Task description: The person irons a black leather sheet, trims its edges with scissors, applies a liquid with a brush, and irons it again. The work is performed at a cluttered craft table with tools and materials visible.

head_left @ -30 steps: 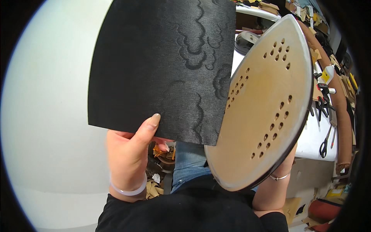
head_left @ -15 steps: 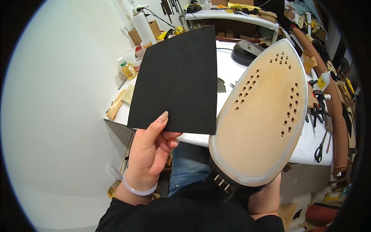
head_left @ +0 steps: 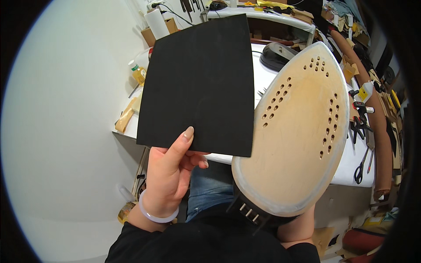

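My left hand (head_left: pixel 173 164) pinches a thin, flat black sheet (head_left: pixel 197 87) by its lower edge, thumb on the front face. Tilted up beside it is a clothes iron (head_left: pixel 298 131), its beige soleplate turned toward me, with groups of holes and a pale rim. The sheet's lower right corner overlaps the iron's left edge; whether they touch I cannot tell. Behind the iron my right hand is hidden; only my right forearm (head_left: pixel 298 228) shows below, holding the iron up. Metal prongs (head_left: pixel 249 212) stick out at the iron's heel.
A white-covered table (head_left: pixel 346 168) stands ahead, with scissors (head_left: pixel 361 168), black clamps (head_left: pixel 357 125) and a black iron stand (head_left: pixel 277 56). An oil-coloured bottle (head_left: pixel 137 72) and a paper roll (head_left: pixel 156 24) are at left. A long brown roll (head_left: pixel 383 149) lines the right side.
The black sheet has come slightly closer and looks larger, its right corner now over the iron's edge. The iron has shifted a little to the left.
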`<state>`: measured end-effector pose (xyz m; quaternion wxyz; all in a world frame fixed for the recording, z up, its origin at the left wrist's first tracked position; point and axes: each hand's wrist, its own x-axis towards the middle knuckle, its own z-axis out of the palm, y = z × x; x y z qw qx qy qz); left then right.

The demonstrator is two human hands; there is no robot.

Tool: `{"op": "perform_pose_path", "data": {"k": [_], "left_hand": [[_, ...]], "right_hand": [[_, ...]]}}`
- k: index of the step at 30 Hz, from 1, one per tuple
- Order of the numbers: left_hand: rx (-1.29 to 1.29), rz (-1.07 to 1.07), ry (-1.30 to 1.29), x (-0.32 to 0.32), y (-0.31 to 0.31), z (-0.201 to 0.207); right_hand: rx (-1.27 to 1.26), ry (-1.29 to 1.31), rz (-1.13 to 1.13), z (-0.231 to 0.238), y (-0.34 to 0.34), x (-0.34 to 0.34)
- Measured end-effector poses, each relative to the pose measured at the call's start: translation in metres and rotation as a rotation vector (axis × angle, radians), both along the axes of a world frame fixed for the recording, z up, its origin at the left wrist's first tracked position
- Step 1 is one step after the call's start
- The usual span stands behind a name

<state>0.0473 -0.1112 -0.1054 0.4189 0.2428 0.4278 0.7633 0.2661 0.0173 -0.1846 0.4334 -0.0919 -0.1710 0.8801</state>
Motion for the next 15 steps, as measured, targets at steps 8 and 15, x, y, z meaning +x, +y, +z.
{"op": "perform_pose_path", "data": {"k": [8, 15], "left_hand": [[0.222, 0.160, 0.175, 0.015, -0.005, -0.018], [0.417, 0.225, 0.305, 0.023, -0.005, -0.033]], "right_hand": [[-0.022, 0.013, 0.022, -0.004, 0.003, -0.003], [-0.051, 0.023, 0.047, -0.009, 0.003, -0.010]]}}
